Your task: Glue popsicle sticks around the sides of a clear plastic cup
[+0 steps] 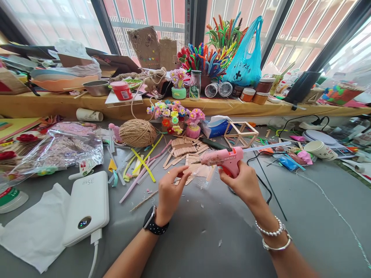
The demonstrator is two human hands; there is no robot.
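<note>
Gripping the pink glue gun [217, 156], the right hand [242, 183] in the head view holds it above the gray table [203, 247], pointed toward the left hand [170, 190], whose thumb and fingers draw together (whether around something, I cannot tell) near scattered wooden sticks [183, 148].

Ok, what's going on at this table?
A person is working bare-handed at a cluttered grey table. The right-hand grip is closed round a pink glue gun, its nozzle pointing left, close to the fingertips of the left-hand grip. Those fingertips are pinched together; whether they hold anything is hard to tell. Wooden craft sticks lie just beyond, with a ball of twine farther left.
</note>
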